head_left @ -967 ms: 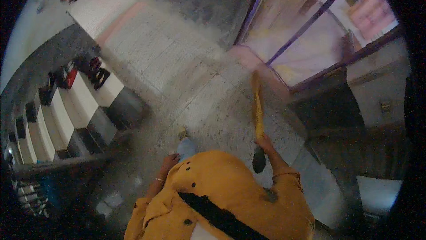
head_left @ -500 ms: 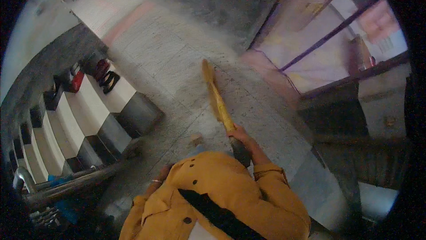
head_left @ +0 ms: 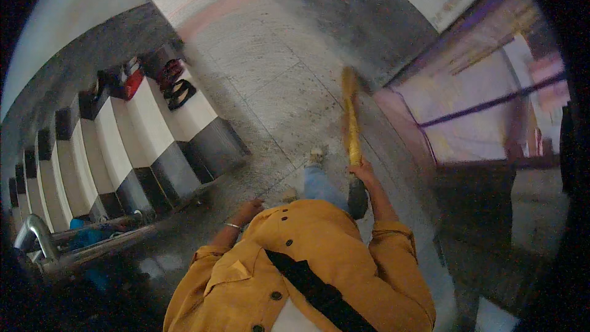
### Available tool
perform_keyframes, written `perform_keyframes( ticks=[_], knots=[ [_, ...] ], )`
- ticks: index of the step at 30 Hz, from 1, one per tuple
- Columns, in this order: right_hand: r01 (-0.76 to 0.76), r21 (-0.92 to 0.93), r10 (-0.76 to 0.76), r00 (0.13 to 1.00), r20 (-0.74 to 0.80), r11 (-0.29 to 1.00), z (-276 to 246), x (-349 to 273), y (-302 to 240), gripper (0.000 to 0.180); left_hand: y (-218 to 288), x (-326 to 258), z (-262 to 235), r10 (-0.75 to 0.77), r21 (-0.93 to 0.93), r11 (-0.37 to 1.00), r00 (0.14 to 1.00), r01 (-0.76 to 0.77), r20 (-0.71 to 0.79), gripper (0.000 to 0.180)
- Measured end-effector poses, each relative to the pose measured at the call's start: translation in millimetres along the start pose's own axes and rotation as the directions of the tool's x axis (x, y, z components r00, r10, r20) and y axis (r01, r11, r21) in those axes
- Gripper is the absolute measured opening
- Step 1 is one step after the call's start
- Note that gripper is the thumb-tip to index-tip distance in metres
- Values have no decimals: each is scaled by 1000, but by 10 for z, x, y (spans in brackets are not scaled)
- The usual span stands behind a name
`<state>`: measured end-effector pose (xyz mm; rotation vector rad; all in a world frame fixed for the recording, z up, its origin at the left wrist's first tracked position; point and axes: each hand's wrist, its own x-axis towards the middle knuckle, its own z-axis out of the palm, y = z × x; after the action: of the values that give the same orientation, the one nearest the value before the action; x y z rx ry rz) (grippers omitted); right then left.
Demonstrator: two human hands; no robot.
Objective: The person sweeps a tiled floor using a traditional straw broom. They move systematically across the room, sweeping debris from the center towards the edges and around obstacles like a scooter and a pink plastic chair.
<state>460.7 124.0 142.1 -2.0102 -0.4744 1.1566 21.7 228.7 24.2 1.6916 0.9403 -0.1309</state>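
Note:
My right hand [head_left: 362, 172] is wrapped round a broom with a yellow middle section. The broom [head_left: 353, 126] points forward over the floor. Its brownish bristle end is blurred, and its dark end reaches back beside my leg. My left hand [head_left: 248, 210], with a light bangle at the wrist, hangs at my left side. It looks empty, with the fingers loosely apart, though they are small and dim.
On the left are black and white steps [head_left: 132, 141] with red shoes [head_left: 133, 84] and black sandals [head_left: 180, 93] on top. A metal rail [head_left: 40, 237] stands lower left. A glass-fronted doorway [head_left: 473, 105] is on the right. Grey tiled floor [head_left: 264, 80] stretches ahead.
The view has shifted, with steps and broom now further right in it. My left hand has come forward into sight, and a foot now shows ahead. The broom stays in my right hand.

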Motion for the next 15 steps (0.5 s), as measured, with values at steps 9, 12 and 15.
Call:
perform_keyframes(
  ticks=[9, 12, 15],
  knots=[
    [-212, 138, 141, 905, 402, 967, 404, 1634, -384, 30, -183, 564, 20, -75, -21, 997, 997, 75, 23, 34],
    [-228, 197, 114, 878, 465, 954, 115, 1453, -1411, 36, 142, 877, -117, -129, -17, 992, 992, 129, 4, 34],
    [-137, 174, 47, 897, 440, 975, -294, 1996, -1392, 44, 794, 1340, -437, -149, 7, 989, 989, 149, 12, 34]
  ],
)
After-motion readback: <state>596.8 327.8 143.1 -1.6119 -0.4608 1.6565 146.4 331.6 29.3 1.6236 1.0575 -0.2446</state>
